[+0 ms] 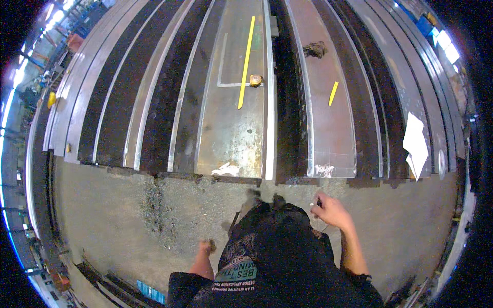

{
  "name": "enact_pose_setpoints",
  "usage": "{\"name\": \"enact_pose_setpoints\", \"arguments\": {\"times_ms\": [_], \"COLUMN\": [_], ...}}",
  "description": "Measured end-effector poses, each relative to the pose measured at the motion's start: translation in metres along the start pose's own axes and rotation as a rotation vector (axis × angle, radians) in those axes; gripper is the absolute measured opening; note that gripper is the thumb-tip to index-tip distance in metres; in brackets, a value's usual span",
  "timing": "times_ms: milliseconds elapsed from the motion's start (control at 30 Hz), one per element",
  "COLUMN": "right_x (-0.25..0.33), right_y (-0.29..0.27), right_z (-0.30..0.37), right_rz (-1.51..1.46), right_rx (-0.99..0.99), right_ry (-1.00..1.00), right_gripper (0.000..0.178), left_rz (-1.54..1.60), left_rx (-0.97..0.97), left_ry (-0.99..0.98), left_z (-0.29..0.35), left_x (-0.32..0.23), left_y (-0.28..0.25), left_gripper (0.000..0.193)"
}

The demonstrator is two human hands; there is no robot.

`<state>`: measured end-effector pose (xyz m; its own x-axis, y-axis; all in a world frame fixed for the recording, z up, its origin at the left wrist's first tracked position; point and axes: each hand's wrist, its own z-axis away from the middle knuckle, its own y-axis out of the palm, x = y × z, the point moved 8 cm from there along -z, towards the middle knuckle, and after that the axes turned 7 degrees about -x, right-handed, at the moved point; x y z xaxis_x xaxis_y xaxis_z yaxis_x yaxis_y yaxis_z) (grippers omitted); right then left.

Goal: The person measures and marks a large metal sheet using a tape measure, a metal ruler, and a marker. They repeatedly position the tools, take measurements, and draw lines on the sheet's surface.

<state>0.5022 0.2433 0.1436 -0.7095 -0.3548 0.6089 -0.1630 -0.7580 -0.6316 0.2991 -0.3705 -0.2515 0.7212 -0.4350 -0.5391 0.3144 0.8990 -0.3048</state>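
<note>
My right hand (331,210) is raised over the floor just short of the steel beams. Its fingers are curled in, and a small white stick (311,205), like a piece of chalk, shows at the fingertips. Lower down, my left hand (207,247) hangs beside my body, smeared and partly turned away, so its fingers cannot be made out. Ahead of me on the middle beam (231,128) lie a tape measure (256,80), a long yellow strip (247,61) and a thin grey L-shaped square (221,64). Neither hand touches them.
Several long steel beams run side by side away from me, with dark gaps between. On the reddish beam (328,128) to the right are a short yellow strip (334,93) and a dark crumpled rag (315,49). White paper sheets (416,143) lie farther right. Dark grit (156,205) covers some floor.
</note>
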Motion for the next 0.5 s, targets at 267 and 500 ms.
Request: {"name": "enact_pose_setpoints", "arguments": {"times_ms": [267,500], "right_x": [0.034,0.077], "right_y": [0.031,0.123], "right_z": [-0.002,0.007], "right_rz": [0.16,0.147], "right_rx": [0.044,0.272], "right_ry": [-0.305,-0.463], "right_gripper": [0.027,0.034], "left_rz": [0.097,0.066], "left_rx": [-0.055,-0.015], "left_ry": [-0.308,-0.132], "left_z": [0.13,0.185], "left_x": [0.095,0.025], "left_y": [0.008,0.042], "left_gripper": [0.028,0.021]}}
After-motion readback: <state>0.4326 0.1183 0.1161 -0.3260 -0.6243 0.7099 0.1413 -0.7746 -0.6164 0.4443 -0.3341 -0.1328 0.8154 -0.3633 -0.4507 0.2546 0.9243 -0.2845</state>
